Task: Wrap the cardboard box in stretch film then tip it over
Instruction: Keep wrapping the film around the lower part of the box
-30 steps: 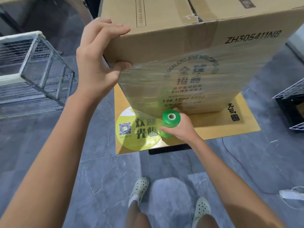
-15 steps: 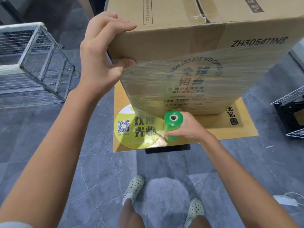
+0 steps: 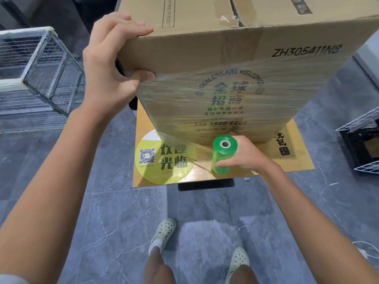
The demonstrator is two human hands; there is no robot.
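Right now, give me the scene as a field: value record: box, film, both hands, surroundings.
box: large brown cardboard box, standing on a flat yellow board
film: clear stretch film over the lower front face; top band bare
roll: small green film roll, film stretched from it to the box
hands: left hand grips the box's top left corner; right hand holds the roll
nearby: grey wire cage, left

Surroundings at floor level
Grey marbled tile floor (image 3: 102, 222); wire mesh cage (image 3: 41, 78) standing at its far left; tan board (image 3: 297, 160) on a dark base (image 3: 205, 184), with a round yellow-green QR sticker (image 3: 164, 160) on the board's near-left corner; black crate (image 3: 361, 148) with white wire racks (image 3: 359, 119) at the floor's right edge; pale perforated clogs (image 3: 164, 232) on the near tiles.
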